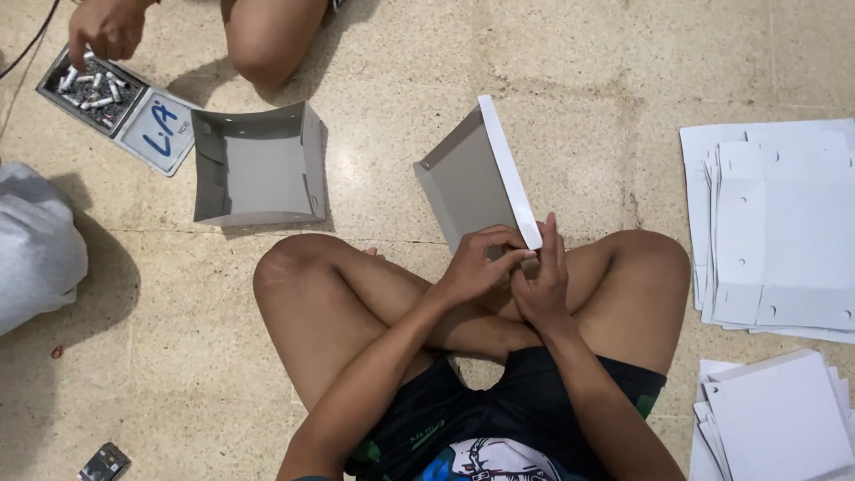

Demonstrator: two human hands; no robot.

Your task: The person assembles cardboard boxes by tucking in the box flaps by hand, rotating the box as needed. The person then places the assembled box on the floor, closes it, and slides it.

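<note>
Grey plastic bag (36, 245) bulges at the far-left edge on speckled stone floor (401, 80). Far left: another person's hand (105, 31) closed over a square metal tray (89, 89) of white stubs, fixed to a white label panel with blue lettering. Right of it, a finished cardboard tray (258, 165), grey inside, four walls up, lies flat on the floor. Centre: half-folded cardboard box (472, 174), grey inside, white outer flap, tilted up over crossed legs. Left hand (476, 263) curls closed, pinching its near corner; right hand (541, 281) fingers extended, pressed against the same corner. Right edge: stack of flat white die-cut blanks (775, 223), notched edges; near right, second white stack (775, 419).
</note>
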